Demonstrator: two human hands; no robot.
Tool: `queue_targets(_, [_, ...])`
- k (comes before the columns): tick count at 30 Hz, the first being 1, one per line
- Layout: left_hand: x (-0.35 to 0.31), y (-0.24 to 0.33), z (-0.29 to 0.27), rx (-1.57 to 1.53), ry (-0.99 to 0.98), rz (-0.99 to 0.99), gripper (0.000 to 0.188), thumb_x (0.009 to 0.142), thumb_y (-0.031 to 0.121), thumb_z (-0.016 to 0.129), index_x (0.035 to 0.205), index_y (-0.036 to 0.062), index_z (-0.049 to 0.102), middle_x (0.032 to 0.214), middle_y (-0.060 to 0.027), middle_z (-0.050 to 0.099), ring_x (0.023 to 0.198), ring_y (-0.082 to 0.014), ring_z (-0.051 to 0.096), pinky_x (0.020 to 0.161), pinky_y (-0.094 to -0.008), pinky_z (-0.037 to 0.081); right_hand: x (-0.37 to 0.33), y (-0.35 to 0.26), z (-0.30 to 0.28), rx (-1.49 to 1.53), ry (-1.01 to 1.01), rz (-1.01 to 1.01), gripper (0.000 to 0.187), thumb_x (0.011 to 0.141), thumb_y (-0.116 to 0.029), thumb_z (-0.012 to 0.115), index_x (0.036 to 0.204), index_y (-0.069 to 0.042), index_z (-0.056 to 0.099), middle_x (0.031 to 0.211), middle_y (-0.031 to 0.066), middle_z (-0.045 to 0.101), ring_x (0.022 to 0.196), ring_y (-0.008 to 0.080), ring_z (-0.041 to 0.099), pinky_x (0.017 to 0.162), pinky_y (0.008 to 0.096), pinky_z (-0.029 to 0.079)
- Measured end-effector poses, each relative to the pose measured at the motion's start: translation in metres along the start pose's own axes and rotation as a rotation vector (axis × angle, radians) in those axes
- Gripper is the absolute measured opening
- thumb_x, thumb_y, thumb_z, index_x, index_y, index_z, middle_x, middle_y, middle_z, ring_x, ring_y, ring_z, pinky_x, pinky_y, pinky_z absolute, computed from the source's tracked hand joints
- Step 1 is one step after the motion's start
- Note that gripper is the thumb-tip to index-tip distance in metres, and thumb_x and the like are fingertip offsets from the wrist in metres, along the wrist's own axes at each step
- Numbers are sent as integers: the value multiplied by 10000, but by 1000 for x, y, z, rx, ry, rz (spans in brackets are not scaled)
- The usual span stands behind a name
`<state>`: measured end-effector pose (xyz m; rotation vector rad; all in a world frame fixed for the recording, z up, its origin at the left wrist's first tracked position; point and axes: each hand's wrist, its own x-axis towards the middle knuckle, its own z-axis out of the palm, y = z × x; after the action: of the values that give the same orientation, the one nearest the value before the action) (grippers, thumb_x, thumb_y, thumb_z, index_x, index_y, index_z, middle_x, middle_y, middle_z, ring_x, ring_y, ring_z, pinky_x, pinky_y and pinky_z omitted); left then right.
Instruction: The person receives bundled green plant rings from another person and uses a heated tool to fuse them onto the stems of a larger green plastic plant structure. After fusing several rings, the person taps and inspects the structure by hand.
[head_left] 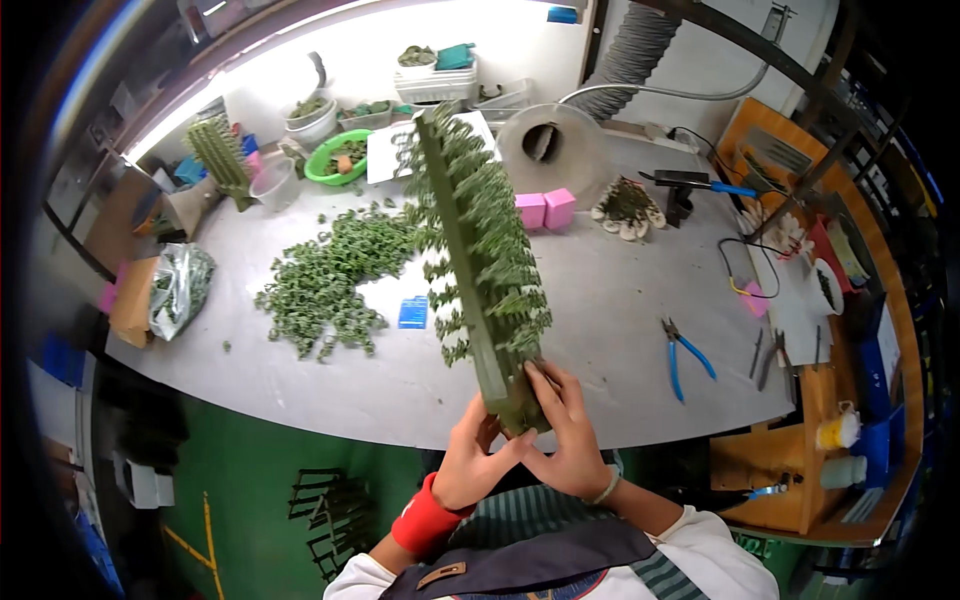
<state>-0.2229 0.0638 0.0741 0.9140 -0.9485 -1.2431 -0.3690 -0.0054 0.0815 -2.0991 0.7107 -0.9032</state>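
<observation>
My left hand [478, 458] and my right hand [570, 430] are both closed around the lower end of a green wax tree [465, 240]. It is a long, flat-sided bar with dense rows of small green pieces along its sides, held tilted over the front of the grey table [620, 370]. Part of each hand's fingers is hidden behind its base. Left of it lies a loose heap of small green pieces [335, 270], with a blue rectangular piece [412, 312] between. A pair of pliers [680, 355] with blue handles rests to the right, apart from my hands.
A green basin [338, 158] and a clear tub [275, 186] stand at the back left, near another green wax tree [220, 158]. Pink blocks [545, 208] sit before a round duct hood [556, 155]. A blue-handled tool [715, 184] lies back right. A plastic bag [181, 288] is far left.
</observation>
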Motion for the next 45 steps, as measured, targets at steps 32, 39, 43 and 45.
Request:
queue_targets(32, [-16, -24, -52, -555, 312, -222, 738, 648, -90, 471, 1370, 32, 376, 1221, -141, 570, 1101, -264, 576, 913, -344, 484, 14, -9, -19, -386, 81, -195, 366, 788, -195, 736, 1128, -90, 651, 1197, 105, 566, 1055, 304, 500, 932, 427, 365])
queue_targets(39, [-18, -29, -51, -572, 281, -219, 712, 654, -80, 482, 1354, 13, 395, 1230, -146, 577, 1114, -268, 582, 944, -355, 478, 28, 11, -24, -509, 132, -139, 463, 839, -291, 704, 1240, -81, 603, 1319, 143, 486, 1247, 345, 412, 1024, 468, 312])
queue_targets(43, [-20, -27, -52, -527, 261, -225, 766, 603, -75, 469, 1357, 50, 421, 1286, -164, 555, 1172, -311, 552, 1005, -396, 448, 33, 11, -23, -424, 82, -105, 473, 879, -307, 669, 1280, -71, 582, 1366, 155, 469, 1310, 353, 379, 1083, 490, 264])
queue_targets(45, [-22, -28, -53, -521, 265, -230, 766, 603, -77, 467, 1357, 48, 421, 1284, -166, 556, 1170, -310, 553, 1000, -394, 451, 35, 11, -21, -424, 69, -112, 473, 889, -315, 658, 1288, -73, 579, 1388, 157, 459, 1330, 353, 368, 1100, 499, 242])
